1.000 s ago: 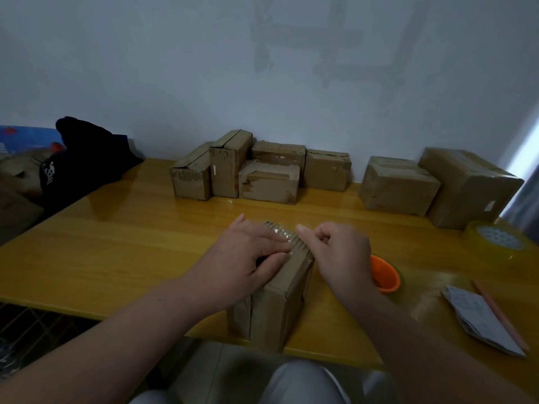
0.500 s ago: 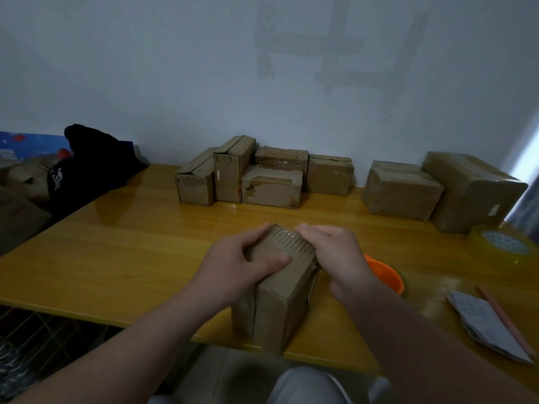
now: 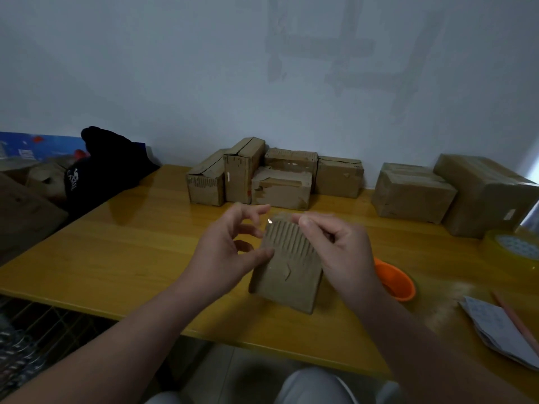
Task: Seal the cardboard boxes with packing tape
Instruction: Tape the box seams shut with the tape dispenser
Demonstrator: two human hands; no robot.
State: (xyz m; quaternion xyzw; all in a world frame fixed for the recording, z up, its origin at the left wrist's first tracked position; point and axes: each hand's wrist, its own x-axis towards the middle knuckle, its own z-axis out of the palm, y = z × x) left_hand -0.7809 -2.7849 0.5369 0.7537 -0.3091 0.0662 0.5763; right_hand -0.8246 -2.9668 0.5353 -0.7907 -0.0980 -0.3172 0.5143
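Box stands near the worktop's front edge, right hand pinching its top corner, left hand loose with only the thumb touching its side; sealing likely wants firm, flat rubbing over that ribbed face.

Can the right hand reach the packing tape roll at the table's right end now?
Probably yes. The packing tape roll lies on the right hand's own side, with bare table between; the orange dish sits nearer the person, off that line. But its fingers first must release the small cardboard box.
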